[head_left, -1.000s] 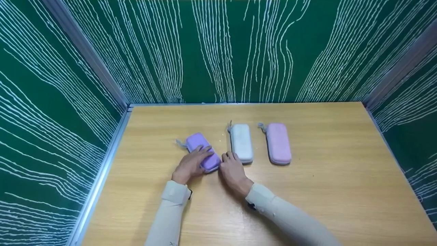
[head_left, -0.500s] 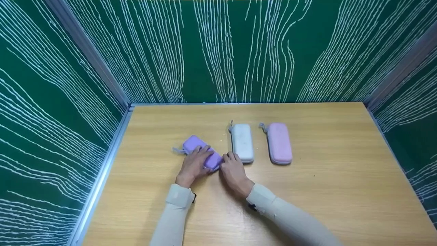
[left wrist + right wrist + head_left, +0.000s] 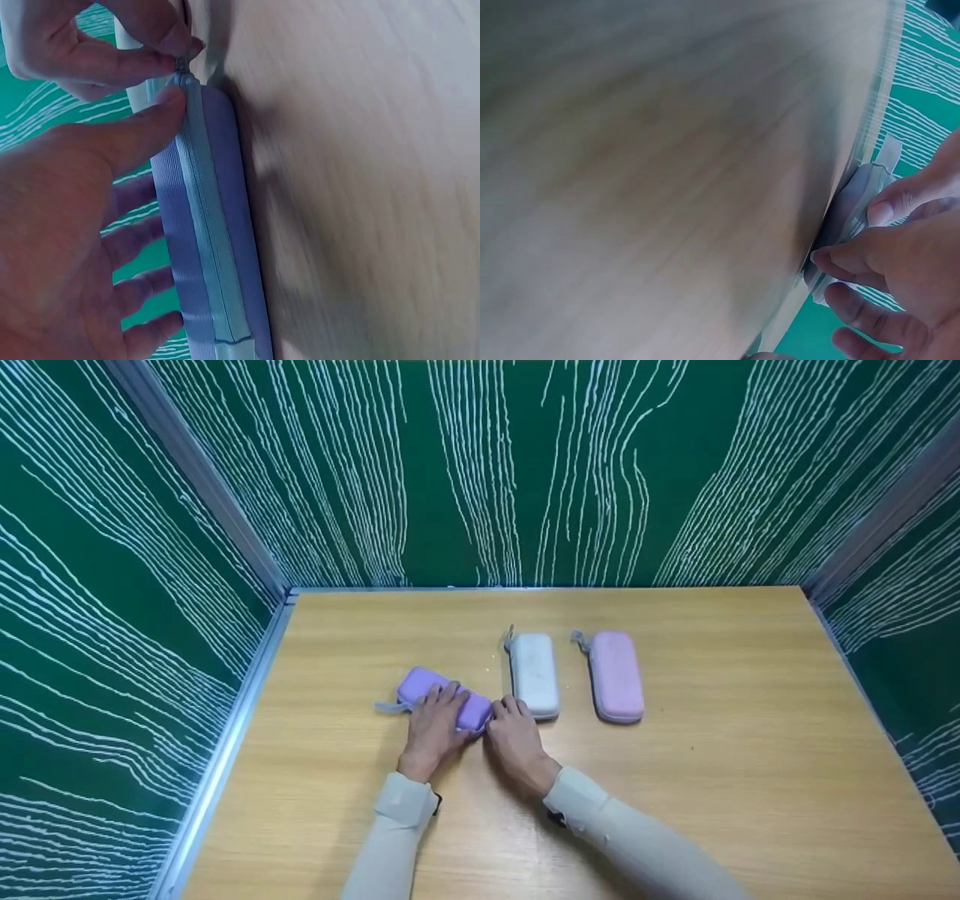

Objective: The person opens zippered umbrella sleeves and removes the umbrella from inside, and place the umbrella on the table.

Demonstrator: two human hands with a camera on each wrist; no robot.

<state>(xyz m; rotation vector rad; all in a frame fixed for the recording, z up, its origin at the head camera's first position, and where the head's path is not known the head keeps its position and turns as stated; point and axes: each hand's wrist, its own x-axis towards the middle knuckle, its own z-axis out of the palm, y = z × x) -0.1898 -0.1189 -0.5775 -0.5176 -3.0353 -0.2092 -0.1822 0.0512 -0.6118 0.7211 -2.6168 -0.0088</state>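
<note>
A purple zip pencil case (image 3: 420, 682) lies slantwise on the table, its fabric tab (image 3: 390, 706) pointing left. My left hand (image 3: 433, 731) grips it, fingers over the top and thumb against the zipped side. At the case's right end, my right hand (image 3: 517, 746) pinches the zipper pull (image 3: 182, 66) between thumb and forefinger, as the left wrist view shows. The zipper (image 3: 208, 217) runs closed along the side facing me. In the right wrist view the case (image 3: 847, 202) is partly hidden by my fingers.
Just beyond my right hand lies a white pencil case (image 3: 534, 675), with a pink pencil case (image 3: 616, 675) to its right. Both rest on the wooden table (image 3: 750, 750). Green walls with white lines (image 3: 465, 472) stand along the back and sides.
The purple case has turned counterclockwise, its tab end swinging toward me. My left hand has turned with it and shifted slightly right; the right hand stays nearly in place at the end.
</note>
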